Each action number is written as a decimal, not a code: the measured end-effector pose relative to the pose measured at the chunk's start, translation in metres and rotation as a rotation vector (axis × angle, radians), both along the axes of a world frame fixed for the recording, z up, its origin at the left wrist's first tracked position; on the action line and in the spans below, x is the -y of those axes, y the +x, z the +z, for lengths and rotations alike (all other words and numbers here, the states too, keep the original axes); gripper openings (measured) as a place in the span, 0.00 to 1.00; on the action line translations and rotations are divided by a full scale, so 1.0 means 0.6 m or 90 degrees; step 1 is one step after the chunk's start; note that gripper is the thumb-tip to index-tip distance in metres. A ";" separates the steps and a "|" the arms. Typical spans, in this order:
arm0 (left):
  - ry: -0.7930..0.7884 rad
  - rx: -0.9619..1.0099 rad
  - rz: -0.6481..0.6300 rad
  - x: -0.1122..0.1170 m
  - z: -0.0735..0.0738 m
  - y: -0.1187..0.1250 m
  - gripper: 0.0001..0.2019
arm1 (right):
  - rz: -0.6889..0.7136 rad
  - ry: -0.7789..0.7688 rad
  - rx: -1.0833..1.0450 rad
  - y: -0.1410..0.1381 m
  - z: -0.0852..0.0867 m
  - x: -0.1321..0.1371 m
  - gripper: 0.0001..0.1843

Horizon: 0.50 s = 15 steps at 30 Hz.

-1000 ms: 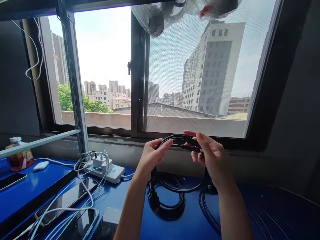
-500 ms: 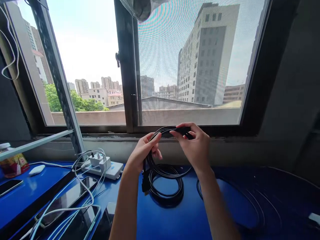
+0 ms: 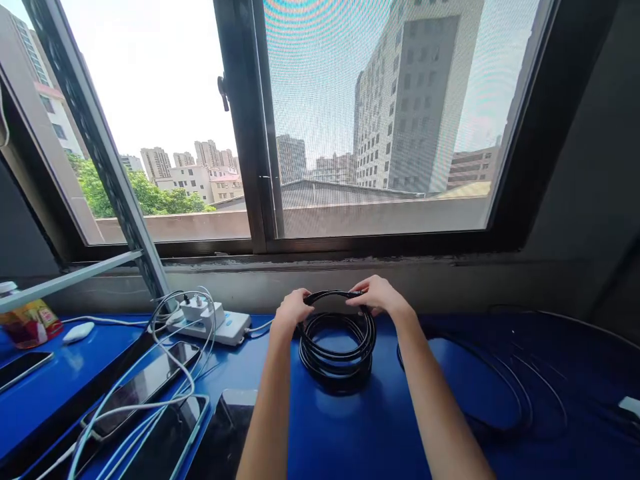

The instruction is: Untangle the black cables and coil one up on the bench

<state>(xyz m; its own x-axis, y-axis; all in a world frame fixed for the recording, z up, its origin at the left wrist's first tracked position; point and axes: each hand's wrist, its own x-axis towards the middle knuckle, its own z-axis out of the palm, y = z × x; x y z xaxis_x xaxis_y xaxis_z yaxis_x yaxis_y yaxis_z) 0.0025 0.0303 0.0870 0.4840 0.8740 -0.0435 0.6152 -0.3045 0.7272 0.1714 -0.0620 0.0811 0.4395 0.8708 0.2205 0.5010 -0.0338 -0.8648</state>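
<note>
A coiled black cable (image 3: 336, 347) lies in a round bundle on the blue table (image 3: 360, 433) below the window. My left hand (image 3: 291, 309) grips the coil's far left side with curled fingers. My right hand (image 3: 379, 296) pinches the topmost loop at the coil's far right. Both hands rest low, close to the tabletop. The cable's plug end is hidden.
A white power strip (image 3: 213, 325) with chargers and white leads sits left of the coil. Several phones (image 3: 143, 389) lie at front left. A bottle (image 3: 25, 320) and a white mouse (image 3: 77, 331) stand far left. More black cable (image 3: 500, 393) loops at right. The window wall is close behind.
Both hands came down from in front of the window to the tabletop, laying the loops onto the coil. The view tilted downward.
</note>
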 end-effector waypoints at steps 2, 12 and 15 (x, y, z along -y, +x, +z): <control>0.014 -0.062 0.008 0.004 -0.007 0.007 0.11 | 0.004 -0.083 0.016 0.009 -0.016 -0.010 0.06; -0.038 -0.273 0.029 0.037 -0.009 0.030 0.16 | -0.007 -0.427 0.092 0.034 -0.049 -0.057 0.08; -0.050 -0.275 0.030 0.037 -0.006 0.026 0.16 | -0.009 -0.436 0.112 0.035 -0.050 -0.056 0.11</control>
